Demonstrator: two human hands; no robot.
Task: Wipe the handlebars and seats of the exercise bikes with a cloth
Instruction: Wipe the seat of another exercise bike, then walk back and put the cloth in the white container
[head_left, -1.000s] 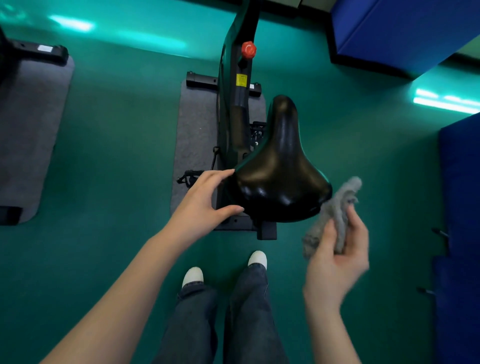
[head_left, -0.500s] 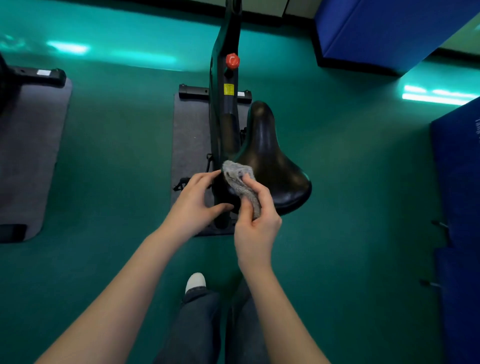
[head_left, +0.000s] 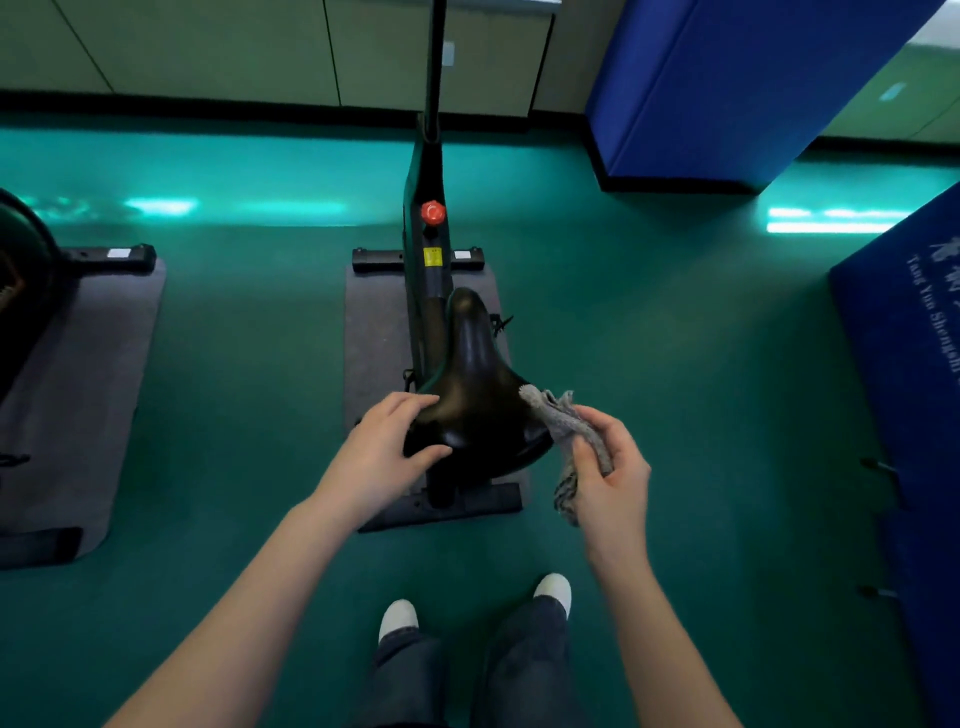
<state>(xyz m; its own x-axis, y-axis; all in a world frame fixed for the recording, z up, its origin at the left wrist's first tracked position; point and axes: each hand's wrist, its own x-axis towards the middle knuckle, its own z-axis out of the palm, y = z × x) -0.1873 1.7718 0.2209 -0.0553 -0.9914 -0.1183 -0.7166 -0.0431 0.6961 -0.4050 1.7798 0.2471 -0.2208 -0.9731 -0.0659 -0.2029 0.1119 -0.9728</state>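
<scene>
Seat (head_left: 478, 395) inspection.
Left hand (head_left: 384, 447) flat on seat's left; right hand (head_left: 613, 480) pinches cloth (head_left: 563, 428) touching seat's right.

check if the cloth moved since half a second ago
Yes: the cloth went from the seat's left side to its right edge, in the right hand.

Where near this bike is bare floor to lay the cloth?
Bare floor: between the bike's grey mat and the blue mat at right, and between it and the other grey mat at left. Crowded at the seat: left hand rests there, right hand holds the cloth.
</scene>
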